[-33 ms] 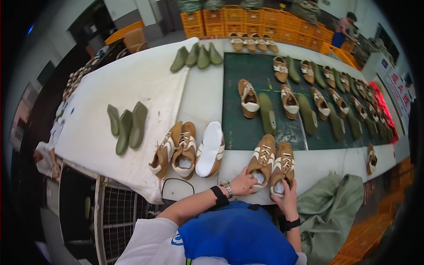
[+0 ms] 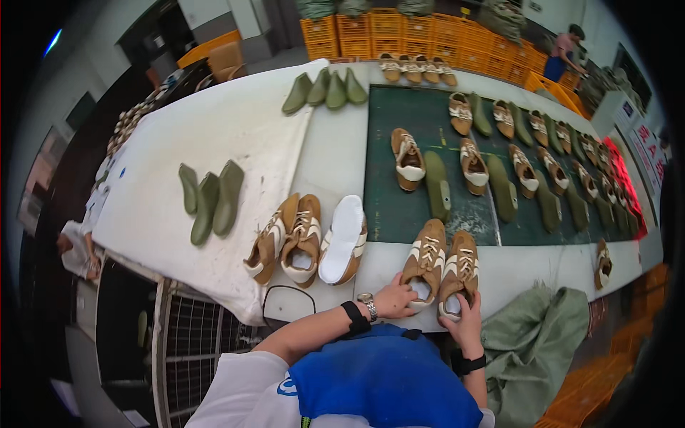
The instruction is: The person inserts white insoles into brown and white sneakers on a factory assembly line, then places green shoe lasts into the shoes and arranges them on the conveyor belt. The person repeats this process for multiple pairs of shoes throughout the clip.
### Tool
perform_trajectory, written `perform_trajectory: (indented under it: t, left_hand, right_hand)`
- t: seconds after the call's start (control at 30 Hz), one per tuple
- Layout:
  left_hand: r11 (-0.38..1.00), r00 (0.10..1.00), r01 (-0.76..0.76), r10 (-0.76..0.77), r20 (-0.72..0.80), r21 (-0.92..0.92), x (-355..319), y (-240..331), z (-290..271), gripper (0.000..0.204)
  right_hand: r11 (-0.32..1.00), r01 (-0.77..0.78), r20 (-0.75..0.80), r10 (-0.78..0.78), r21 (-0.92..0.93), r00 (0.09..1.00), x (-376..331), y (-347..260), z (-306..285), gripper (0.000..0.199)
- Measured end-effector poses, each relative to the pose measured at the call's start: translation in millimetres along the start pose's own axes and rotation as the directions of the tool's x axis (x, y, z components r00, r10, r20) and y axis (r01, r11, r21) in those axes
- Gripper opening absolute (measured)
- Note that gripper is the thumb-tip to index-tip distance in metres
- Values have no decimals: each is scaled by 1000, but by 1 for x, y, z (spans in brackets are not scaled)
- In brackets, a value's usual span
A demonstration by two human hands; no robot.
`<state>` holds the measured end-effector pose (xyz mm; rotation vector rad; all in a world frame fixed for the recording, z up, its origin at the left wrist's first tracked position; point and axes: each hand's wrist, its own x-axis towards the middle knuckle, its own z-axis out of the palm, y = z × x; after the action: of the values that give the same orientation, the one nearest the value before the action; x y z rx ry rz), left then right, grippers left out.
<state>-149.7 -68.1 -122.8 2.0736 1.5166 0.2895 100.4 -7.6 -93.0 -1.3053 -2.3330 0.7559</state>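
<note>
My left hand [image 2: 396, 297] grips the heel of a brown sneaker [image 2: 428, 250] with cream stripes and laces, its fingers at the shoe's opening. My right hand [image 2: 466, 322] is closed round the heel of a second, matching sneaker [image 2: 462, 267], thumb at the collar. Both shoes rest side by side on the white table, toes pointing away from me, pale lining visible inside. To their left stand two similar sneakers [image 2: 302, 234]. Beside these lies another shoe with a white foot-shaped surface [image 2: 344, 239] facing up.
Green shoe lasts [image 2: 227, 200] stand on the white cloth at left, with more [image 2: 335, 91] behind. Rows of sneakers [image 2: 474, 167] and lasts [image 2: 503, 189] cover a dark green board [image 2: 392, 221]. A green sack [image 2: 535, 349] hangs at right. Orange crates [image 2: 435, 36] and other people are beyond.
The whole view has shifted slightly. My hands stay on the same two sneakers, and nothing on the table has visibly moved.
</note>
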Motion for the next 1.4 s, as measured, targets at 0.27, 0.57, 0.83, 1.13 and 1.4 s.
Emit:
perform_trajectory:
  t: [0.27,0.57,0.83,1.13,1.4]
  left_hand:
    - [990,993,106,-110,-36,-90,-18,27,-5,41]
    - [756,635,625,-346,-691,195,-64,11,-43,59]
    - [626,583,771,-621,-525,115,-95,-55,-39,84]
    - [728,610,685,-570,-551,5,-145,-84,-49,87]
    - [680,549,231,-682,-484,-696,-148,-93,-69,69]
  right_hand:
    - [976,217,100,-214,-17,972,35,19,-2,51]
    - [964,254,24,-257,79,966,48,16,15,46]
    - [969,224,-87,-215,105,973,39,19,25,41]
    - [997,67,-257,-55,39,965,14,5,24,29]
    - [1000,-27,-322,24,-4,946,-2,-12,11,23]
